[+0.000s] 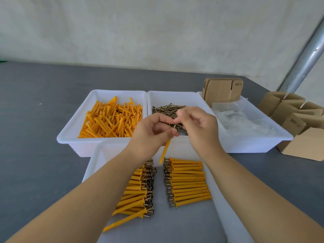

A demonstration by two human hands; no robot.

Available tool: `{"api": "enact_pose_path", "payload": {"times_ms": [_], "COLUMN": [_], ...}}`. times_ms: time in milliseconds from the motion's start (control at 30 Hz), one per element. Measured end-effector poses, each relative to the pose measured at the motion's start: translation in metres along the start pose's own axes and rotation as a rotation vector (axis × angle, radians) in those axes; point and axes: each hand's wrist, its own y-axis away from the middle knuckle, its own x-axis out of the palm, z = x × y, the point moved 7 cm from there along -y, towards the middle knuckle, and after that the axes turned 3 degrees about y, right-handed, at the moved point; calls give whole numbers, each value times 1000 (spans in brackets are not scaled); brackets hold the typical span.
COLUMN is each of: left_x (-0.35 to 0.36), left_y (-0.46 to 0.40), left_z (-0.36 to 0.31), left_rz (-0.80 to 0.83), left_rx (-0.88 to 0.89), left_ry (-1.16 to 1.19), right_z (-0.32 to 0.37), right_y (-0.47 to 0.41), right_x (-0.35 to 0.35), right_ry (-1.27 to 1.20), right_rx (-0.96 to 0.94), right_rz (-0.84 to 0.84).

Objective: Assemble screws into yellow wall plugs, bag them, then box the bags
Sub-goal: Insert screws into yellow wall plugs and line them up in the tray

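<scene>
Both hands are raised over the near edge of the middle tray (152, 95), the one holding loose screws (168, 109). The left hand (150, 132) pinches a yellow wall plug (164, 151) at its upper end, fingers curled round it. The plug's long axis runs steeply downward and slightly to the left, with its tip hanging free above the front tray (93, 163). The right hand (196, 123) is closed in a pinch on a single screw (176, 126), held just beside the left fingertips at the plug's open mouth. Whether the screw tip has entered the mouth cannot be determined. Judgement: the insertion depends on bringing the screw's shaft into line with the plug's axis; the right hand is the nearer to do this. Finished assemblies (187, 183) lie in two rows in the front tray, heads facing the centre gap. Loose plugs (110, 118) fill the left rear tray. Bags (242, 118) and flat cartons (220, 90) occupy the right rear tray, with boxes (294, 118) at the table's right edge. Bagging appears not yet begun.
</scene>
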Motion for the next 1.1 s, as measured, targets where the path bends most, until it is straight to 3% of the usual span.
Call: {"api": "enact_pose_path", "payload": {"times_ms": [167,333,467,600,667,867,967,1100], "left_x": [16,33,40,66,77,69,48,-2], "left_y": [5,12,9,16,23,20,9,-9], "left_z": [-2,2,1,14,13,15,1,-12], "left_rz": [145,213,175,274,324,230,72,-217], "left_rx": [19,46,188,329,477,545,503,397], "left_ry": [-63,-317,-698,-1221,-1346,-1334,-1125,-1070], "right_z": [-12,-19,-21,-22,-22,-26,-30,-37], "right_y": [-4,-5,-5,-6,-5,-6,-7,-9], "right_x": [-20,-28,-27,-27,-27,-24,-22,-14], "right_ry": [-55,-54,-45,-67,-75,-57,-34,66], "right_rx": [97,137,147,154,148,153,162,204], "right_rz": [-132,-180,-171,-175,-174,-144,-114,-38]}}
